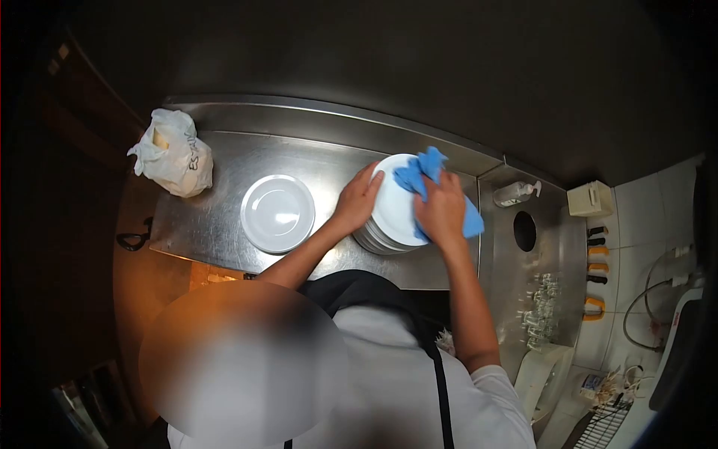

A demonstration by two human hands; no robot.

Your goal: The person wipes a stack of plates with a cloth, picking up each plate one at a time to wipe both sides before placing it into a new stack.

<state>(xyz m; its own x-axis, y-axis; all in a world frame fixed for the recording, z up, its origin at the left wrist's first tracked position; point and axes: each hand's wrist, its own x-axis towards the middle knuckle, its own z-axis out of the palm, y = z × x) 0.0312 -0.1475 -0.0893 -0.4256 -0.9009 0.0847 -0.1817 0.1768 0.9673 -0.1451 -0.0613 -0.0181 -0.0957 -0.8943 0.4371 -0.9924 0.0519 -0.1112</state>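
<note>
A stack of white plates [378,243] stands on the steel counter, its top plate [394,202] tilted a little. My left hand [359,200] grips the left rim of that top plate, with the thumb over the edge. In my right hand [441,209] is a crumpled blue cloth [473,221], pressed against the right side of the plate's face. The cloth spreads out on both sides of the hand and partly hides the plate. To the left, apart from both hands, a second pile of white plates [277,213] sits on the counter.
A white plastic bag [176,153] with dark lettering stands at the counter's left end. On the right are a pump bottle [516,193], a round dark hole [525,230], several glasses [542,310] and wall-mounted knives [596,251]. A raised steel edge [336,112] runs along the back.
</note>
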